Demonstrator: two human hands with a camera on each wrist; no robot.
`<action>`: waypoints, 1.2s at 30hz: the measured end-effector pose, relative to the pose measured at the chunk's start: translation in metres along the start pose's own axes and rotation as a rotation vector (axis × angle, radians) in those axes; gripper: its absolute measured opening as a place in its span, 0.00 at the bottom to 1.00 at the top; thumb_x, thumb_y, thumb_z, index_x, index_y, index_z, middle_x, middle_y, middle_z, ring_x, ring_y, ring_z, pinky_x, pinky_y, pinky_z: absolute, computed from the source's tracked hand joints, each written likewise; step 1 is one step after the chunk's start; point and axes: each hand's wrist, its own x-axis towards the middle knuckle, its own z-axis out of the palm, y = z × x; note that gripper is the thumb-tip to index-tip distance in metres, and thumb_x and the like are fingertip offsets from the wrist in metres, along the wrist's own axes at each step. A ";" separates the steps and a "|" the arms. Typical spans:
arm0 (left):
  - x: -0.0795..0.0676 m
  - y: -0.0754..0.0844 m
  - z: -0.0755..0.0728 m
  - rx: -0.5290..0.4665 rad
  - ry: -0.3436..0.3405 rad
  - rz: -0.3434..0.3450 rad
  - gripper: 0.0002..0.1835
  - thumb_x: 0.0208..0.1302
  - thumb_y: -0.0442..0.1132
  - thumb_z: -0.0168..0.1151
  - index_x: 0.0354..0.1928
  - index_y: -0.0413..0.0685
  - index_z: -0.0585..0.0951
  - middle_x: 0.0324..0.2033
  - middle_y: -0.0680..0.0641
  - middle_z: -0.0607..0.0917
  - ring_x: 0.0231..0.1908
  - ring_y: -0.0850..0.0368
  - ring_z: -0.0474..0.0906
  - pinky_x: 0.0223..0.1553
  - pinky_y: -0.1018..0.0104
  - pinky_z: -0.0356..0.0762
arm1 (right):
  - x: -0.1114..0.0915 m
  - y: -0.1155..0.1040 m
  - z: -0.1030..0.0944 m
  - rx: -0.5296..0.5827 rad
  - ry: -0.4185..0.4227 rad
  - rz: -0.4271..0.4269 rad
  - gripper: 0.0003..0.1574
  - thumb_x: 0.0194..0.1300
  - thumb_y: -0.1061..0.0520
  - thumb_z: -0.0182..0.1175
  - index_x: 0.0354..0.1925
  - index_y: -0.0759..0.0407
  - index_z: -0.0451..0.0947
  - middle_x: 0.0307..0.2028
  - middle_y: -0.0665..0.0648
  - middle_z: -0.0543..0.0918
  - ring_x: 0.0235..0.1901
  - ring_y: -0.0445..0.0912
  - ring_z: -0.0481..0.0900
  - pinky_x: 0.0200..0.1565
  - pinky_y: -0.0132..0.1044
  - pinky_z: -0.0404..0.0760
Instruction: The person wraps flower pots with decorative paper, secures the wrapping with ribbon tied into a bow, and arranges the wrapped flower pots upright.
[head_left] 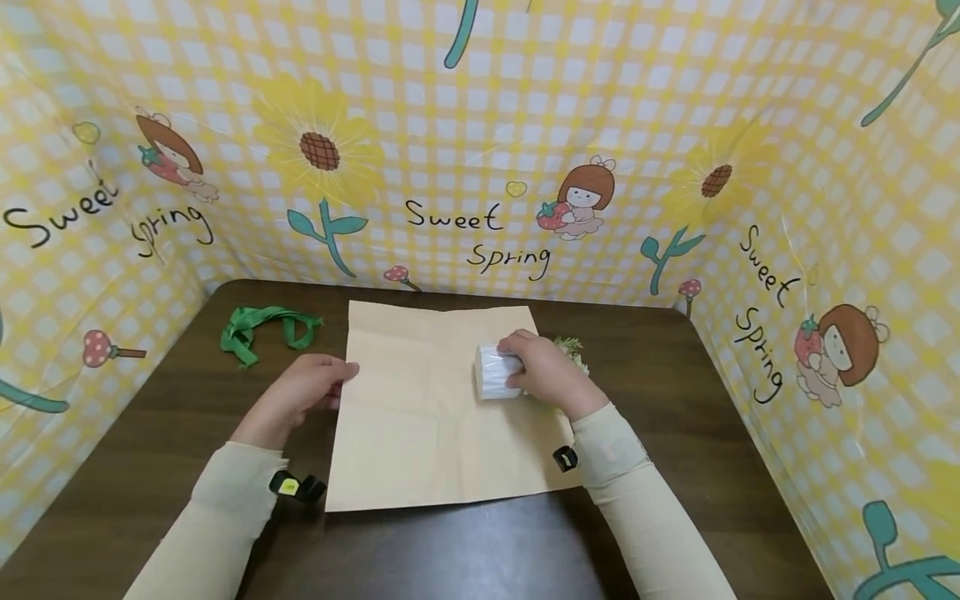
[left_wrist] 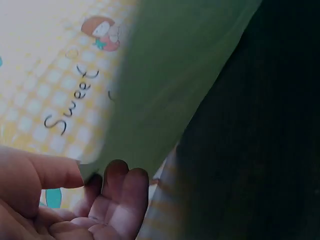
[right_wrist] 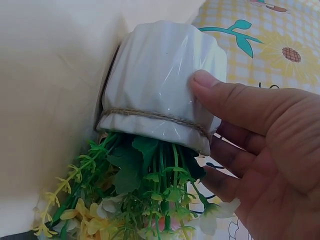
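A sheet of light brown kraft paper (head_left: 405, 425) lies creased on the dark table. My left hand (head_left: 309, 385) pinches its left edge between thumb and fingers; the left wrist view shows the paper (left_wrist: 155, 85) raised there. On the paper's right half a white fluted flower pot (head_left: 492, 375) lies on its side, its base to the left. My right hand (head_left: 551, 371) grips the pot. In the right wrist view, twine (right_wrist: 155, 116) circles the pot's rim, and yellow and white flowers (right_wrist: 165, 200) with green leaves come out of it. In the head view my hand hides most of the flowers.
A crumpled green ribbon (head_left: 255, 315) lies on the table at the back left, beyond my left hand. Yellow checked cloth (head_left: 450, 125) printed with sunflowers and lettering walls the table's back and both sides. The dark tabletop (head_left: 420, 558) shows in front of the paper.
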 end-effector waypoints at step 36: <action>-0.019 0.145 0.057 0.191 0.031 0.255 0.12 0.73 0.40 0.60 0.41 0.35 0.80 0.31 0.46 0.81 0.29 0.55 0.77 0.34 0.64 0.78 | 0.014 -0.019 0.008 -0.039 -0.032 -0.058 0.30 0.58 0.57 0.77 0.58 0.60 0.80 0.56 0.56 0.82 0.52 0.48 0.81 0.57 0.41 0.79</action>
